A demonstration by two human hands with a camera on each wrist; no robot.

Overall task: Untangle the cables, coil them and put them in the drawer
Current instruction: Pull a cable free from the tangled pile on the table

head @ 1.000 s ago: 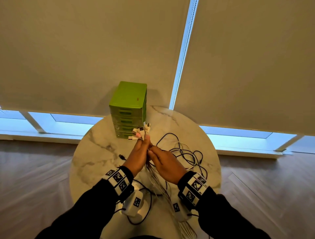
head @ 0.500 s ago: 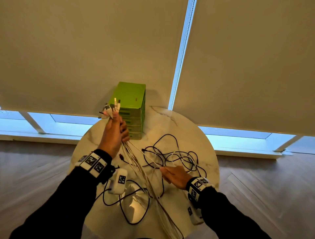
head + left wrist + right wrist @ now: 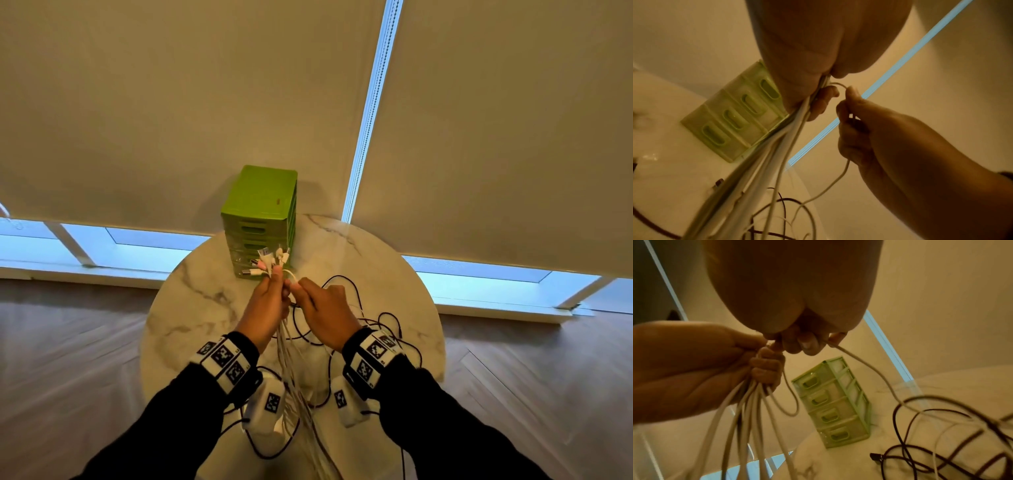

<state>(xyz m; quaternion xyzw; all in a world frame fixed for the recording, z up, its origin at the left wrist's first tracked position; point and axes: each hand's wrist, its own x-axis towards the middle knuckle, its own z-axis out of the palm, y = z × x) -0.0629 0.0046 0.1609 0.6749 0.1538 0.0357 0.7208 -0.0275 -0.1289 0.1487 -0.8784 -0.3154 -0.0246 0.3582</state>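
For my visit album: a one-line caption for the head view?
Left hand grips white cables; right hand pinches one, before green drawers.

Round marble table (image 3: 191,308) on wood floor (image 3: 68,342), beige roller blinds (image 3: 171,102) above bright window strips (image 3: 147,240)

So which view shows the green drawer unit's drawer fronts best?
The right wrist view: the green drawer unit stands unobstructed, four fronts visible. The left wrist view has the left hand covering part; the head view has plugs across its lower drawers.
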